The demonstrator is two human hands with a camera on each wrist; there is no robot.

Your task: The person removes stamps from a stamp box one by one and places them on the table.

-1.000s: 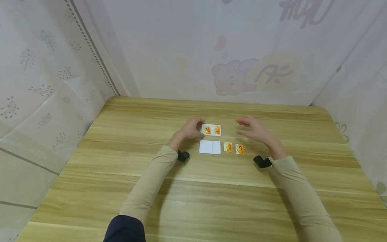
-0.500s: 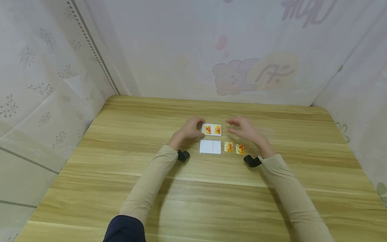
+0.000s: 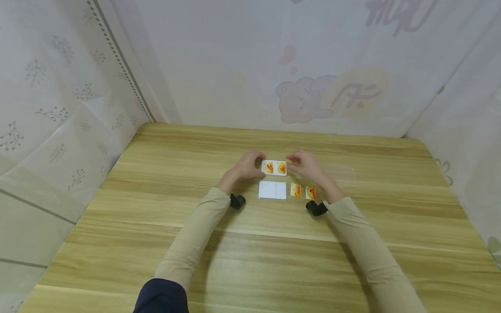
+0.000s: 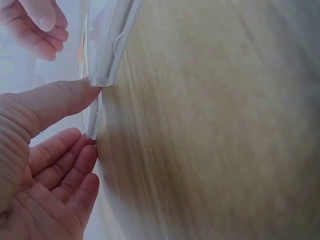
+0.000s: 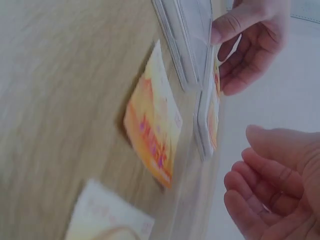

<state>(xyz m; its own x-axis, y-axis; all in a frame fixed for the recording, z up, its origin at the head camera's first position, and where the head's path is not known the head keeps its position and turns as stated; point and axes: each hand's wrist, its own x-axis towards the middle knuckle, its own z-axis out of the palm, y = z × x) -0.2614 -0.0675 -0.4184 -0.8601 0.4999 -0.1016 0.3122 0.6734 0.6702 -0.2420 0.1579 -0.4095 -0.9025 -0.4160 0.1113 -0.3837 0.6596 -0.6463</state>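
In the head view, my left hand (image 3: 248, 166) grips the left end of a small white flat case (image 3: 275, 173), its thumb at the near corner and its fingers at the far one. Two orange-and-yellow stamps (image 3: 269, 168) lie side by side on that case. My right hand (image 3: 308, 167) is at the case's right end, holding nothing; in the right wrist view its loosely bent fingers (image 5: 245, 197) show a gap from the case. A second clear-edged white case (image 3: 272, 190) lies just nearer. Beside it on the wooden table are two loose stamps, one left (image 3: 295, 190) and one right (image 3: 310, 192).
A thin transparent plastic piece (image 3: 341, 173) lies on the table (image 3: 250, 261) behind the right wrist. Black wrist cameras, left (image 3: 237, 201) and right (image 3: 316, 208), sit low over the wood. Patterned curtains (image 3: 219, 65) close off the back and sides.
My right hand has moved left, from well right of the far case to its right end, uncovering the transparent piece. The left hand, cases and stamps stay put.
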